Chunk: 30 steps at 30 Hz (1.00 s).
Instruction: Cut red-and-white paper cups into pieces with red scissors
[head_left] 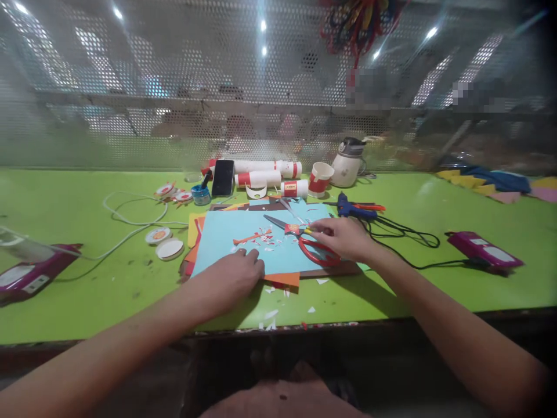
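Head view, right hand [339,235] over there pinching red-handled scissors [291,229] over a pale blue sheet [217,232], left hand [239,273] down at the sheet's near edge, its grip I can't make out, paper scraps [265,236] just beyond it.

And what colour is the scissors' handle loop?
The handle loop is red; it shows best in the head view.

- Paper scraps [266,234] are lying on the top sheet [217,238], left of the scissors' handles [322,263];
- behind the sheet, a phone [223,178] is standing right of a jar [201,196];
- a cup [319,186] is standing left of a jug [347,166];
- power strips [485,251] are lying far left and far right.
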### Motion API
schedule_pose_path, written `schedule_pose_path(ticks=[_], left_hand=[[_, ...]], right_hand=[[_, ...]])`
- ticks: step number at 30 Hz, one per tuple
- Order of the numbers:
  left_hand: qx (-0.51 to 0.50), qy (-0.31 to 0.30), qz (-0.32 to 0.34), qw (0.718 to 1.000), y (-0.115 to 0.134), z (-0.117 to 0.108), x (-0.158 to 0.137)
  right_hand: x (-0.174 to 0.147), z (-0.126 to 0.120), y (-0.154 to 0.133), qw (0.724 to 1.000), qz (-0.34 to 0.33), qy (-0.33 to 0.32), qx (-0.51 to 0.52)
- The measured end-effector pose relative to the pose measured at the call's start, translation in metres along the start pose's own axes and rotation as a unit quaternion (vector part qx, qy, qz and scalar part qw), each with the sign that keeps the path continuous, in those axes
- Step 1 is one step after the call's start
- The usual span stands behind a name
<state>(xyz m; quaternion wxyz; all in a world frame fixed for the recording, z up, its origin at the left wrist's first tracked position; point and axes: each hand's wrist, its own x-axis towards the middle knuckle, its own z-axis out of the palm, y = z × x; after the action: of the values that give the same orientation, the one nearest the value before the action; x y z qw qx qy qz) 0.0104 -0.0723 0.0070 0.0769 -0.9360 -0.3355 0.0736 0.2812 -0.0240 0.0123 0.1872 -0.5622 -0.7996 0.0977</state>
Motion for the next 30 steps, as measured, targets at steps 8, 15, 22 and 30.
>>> schedule_pose_path(ticks=[8, 15, 22, 30], left_hand=[[0.007, -0.02, -0.036, 0.999, -0.012, -0.009, 0.009], [0.022, 0.018, -0.032, 0.999, -0.027, -0.011, 0.011], [0.001, 0.01, -0.029, 1.0, -0.03, -0.014, 0.013], [0.004, 0.021, -0.025, 0.999, -0.029, -0.01, 0.012]], right_hand=[[-0.055, 0.006, -0.019, 0.987, -0.146, 0.058, 0.017], [-0.078, 0.029, -0.042, 0.974, -0.218, 0.016, -0.067], [-0.059, 0.041, -0.069, 0.948, -0.243, -0.064, -0.195], [-0.04, 0.037, -0.098, 0.907, -0.26, -0.182, -0.276]])
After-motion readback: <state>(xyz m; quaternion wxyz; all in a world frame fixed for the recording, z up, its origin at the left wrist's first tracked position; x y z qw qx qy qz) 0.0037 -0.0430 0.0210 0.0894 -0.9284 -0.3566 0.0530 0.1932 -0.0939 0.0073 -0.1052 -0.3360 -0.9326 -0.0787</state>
